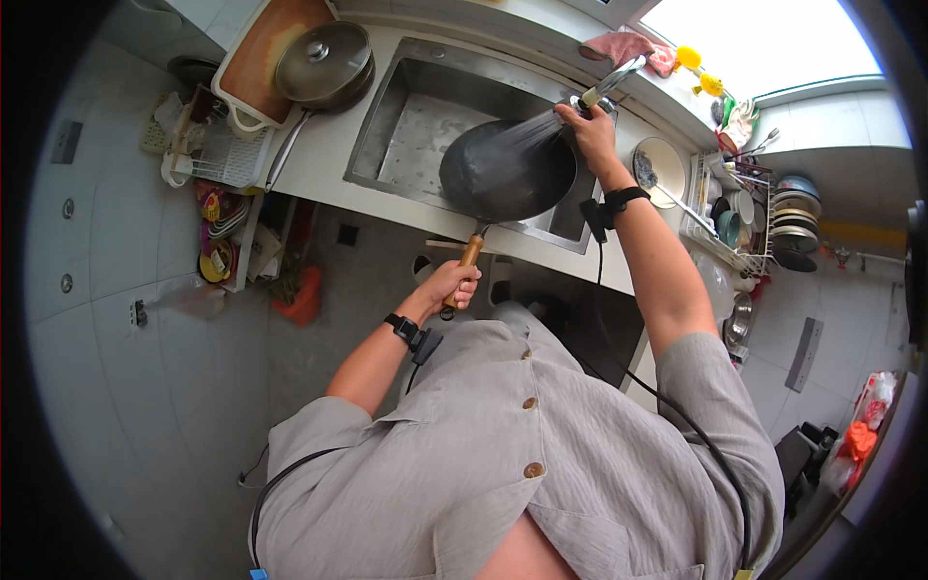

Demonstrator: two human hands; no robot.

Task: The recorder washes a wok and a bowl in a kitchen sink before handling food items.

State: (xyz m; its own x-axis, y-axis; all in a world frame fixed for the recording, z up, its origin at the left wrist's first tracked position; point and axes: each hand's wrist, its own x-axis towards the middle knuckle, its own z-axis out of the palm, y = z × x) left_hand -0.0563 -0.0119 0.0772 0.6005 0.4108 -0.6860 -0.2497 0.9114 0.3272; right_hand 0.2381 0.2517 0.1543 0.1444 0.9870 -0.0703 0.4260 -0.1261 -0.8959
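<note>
My left hand (454,283) is closed around the wooden handle (470,254) of a black wok (507,174). The wok sits tilted over the right part of a stainless steel sink (413,138), its handle reaching over the counter's front edge. My right hand (593,134) is at the faucet's spray head (591,101), fingers around it. A fan of water sprays from there down to the left into the wok. Part of the spray head is hidden by my fingers.
A lidded pan (322,65) stands left of the sink beside a white-rimmed tray (254,58). To the right are a cream bowl (670,167) holding a scouring pad and a dish rack (732,210) with dishes. A pink cloth (616,47) lies on the sill. A black cable hangs beside my right arm.
</note>
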